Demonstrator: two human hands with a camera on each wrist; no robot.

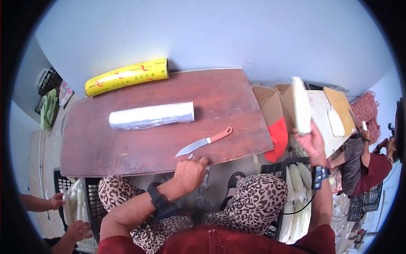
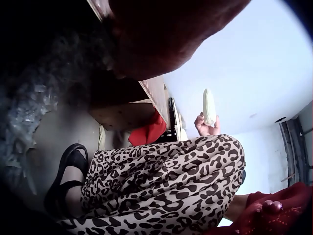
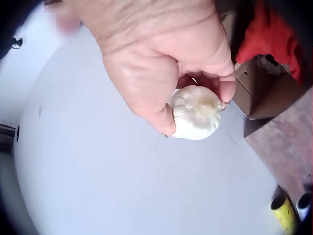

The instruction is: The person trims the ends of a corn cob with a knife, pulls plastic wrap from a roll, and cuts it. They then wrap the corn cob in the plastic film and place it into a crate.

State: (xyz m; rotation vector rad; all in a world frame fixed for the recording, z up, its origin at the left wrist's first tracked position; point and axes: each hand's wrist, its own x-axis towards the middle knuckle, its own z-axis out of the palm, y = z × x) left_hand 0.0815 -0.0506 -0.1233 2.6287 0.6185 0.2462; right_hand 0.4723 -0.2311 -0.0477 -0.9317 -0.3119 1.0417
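My right hand point(image 1: 312, 142) holds up a long, pale napa cabbage point(image 1: 301, 106), gripping it near its lower end to the right of the table. The right wrist view shows the cabbage's round, cut base point(image 3: 196, 112) between thumb and fingers. At the table's front edge, my left hand point(image 1: 189, 172) is curled, with a pale scrap poking out by its fingers. Clear crumpled plastic film point(image 2: 36, 105) hangs below that hand in the left wrist view. Just beyond the left hand lies a knife point(image 1: 195, 146) with an orange-brown handle, its blade pointing left.
On the reddish table point(image 1: 228, 97) lie a clear film roll point(image 1: 152, 115) and a yellow printed roll point(image 1: 127, 77). Crates with wrapped cabbages point(image 1: 298, 203) stand at both sides. A red cloth point(image 1: 278, 139) hangs by cardboard boxes point(image 1: 270, 101). Other people work at left and right.
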